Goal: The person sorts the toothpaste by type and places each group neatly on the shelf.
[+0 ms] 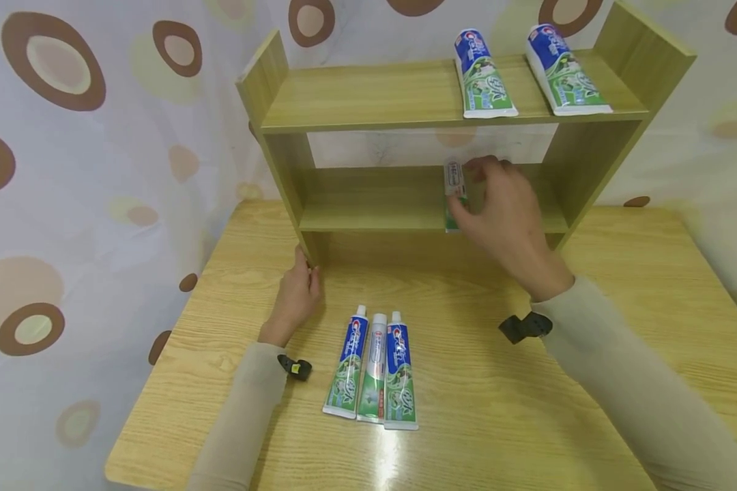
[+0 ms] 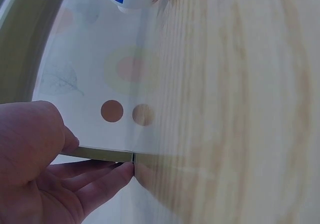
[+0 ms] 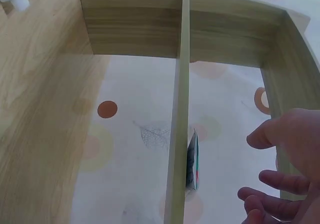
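Note:
My left hand (image 1: 295,294) grips the lower left side panel (image 2: 100,154) of a wooden two-tier shelf, thumb on one face and fingers on the other. On its middle board (image 1: 374,198) lies a silver and green toothpaste tube (image 1: 454,179), its flat end toward the front edge. My right hand (image 1: 508,215) hovers beside that tube, partly overlapping it in the head view. From the right wrist, a gap shows between its spread thumb and fingers and the tube (image 3: 194,165); nothing is held there.
Two blue and green toothpaste tubes (image 1: 484,78) lie on the top board (image 1: 368,95), toward the right. Three more tubes (image 1: 373,368) rest side by side on the wooden table (image 1: 467,423) in front of the shelf. Behind stands a wall covering (image 1: 123,157) with brown circles.

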`<state>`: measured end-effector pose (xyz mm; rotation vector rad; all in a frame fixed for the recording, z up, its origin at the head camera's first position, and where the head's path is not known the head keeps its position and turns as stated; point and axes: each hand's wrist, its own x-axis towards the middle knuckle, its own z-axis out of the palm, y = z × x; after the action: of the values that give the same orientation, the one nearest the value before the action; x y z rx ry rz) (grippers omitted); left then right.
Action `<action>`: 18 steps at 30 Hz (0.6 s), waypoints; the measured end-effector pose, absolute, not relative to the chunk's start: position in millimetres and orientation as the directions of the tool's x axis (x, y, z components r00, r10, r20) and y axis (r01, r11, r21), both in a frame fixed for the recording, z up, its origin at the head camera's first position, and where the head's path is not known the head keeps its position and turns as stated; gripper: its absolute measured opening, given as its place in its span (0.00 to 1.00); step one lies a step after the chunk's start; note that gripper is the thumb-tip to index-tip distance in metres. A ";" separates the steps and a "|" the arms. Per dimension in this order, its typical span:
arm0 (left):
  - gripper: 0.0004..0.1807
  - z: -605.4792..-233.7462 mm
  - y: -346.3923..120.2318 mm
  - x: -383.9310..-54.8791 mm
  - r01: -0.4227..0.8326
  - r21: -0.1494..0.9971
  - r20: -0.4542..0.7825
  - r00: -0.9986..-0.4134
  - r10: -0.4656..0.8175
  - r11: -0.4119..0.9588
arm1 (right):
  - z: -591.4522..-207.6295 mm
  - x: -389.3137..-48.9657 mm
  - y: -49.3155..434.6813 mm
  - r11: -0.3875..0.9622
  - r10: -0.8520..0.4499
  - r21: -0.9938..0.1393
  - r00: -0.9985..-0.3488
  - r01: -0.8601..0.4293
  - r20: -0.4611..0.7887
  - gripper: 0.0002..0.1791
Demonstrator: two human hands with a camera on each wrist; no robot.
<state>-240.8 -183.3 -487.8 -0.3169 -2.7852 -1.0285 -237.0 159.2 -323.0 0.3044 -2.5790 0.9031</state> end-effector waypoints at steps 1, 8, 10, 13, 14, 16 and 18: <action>0.29 -487.2 -183.1 -240.9 0.249 0.622 0.215 -0.966 0.144 0.743 | -324.1 -233.7 159.2 0.769 -0.078 -0.549 -0.900 -0.328 0.428 0.26; 0.28 -486.4 -181.5 -240.5 0.245 0.625 0.213 -0.967 0.141 0.741 | -338.1 -212.3 153.9 0.756 -0.112 -0.534 -0.879 -0.378 0.464 0.24; 0.28 -487.0 -181.5 -240.4 0.245 0.625 0.215 -0.967 0.138 0.741 | -342.3 -207.2 152.3 0.746 -0.122 -0.538 -0.875 -0.393 0.469 0.25; 0.28 -488.7 -182.2 -240.5 0.245 0.620 0.221 -0.966 0.134 0.745 | -348.1 -201.5 150.1 0.735 -0.138 -0.541 -0.871 -0.409 0.472 0.25; 0.28 -489.0 -182.4 -240.4 0.244 0.620 0.221 -0.966 0.132 0.745 | -349.6 -199.6 149.5 0.732 -0.140 -0.543 -0.872 -0.410 0.469 0.25; 0.29 -489.4 -182.5 -240.5 0.241 0.618 0.222 -0.967 0.128 0.748 | -352.3 -196.5 148.3 0.728 -0.144 -0.547 -0.873 -0.412 0.466 0.24; 0.29 -489.1 -182.2 -240.5 0.240 0.618 0.221 -0.967 0.128 0.748 | -354.6 -193.3 147.5 0.727 -0.143 -0.551 -0.875 -0.410 0.462 0.24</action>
<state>-240.5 -182.2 -489.1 -0.2956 -2.7819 -1.0179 -193.3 147.5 -354.6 0.4261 -2.5412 0.9417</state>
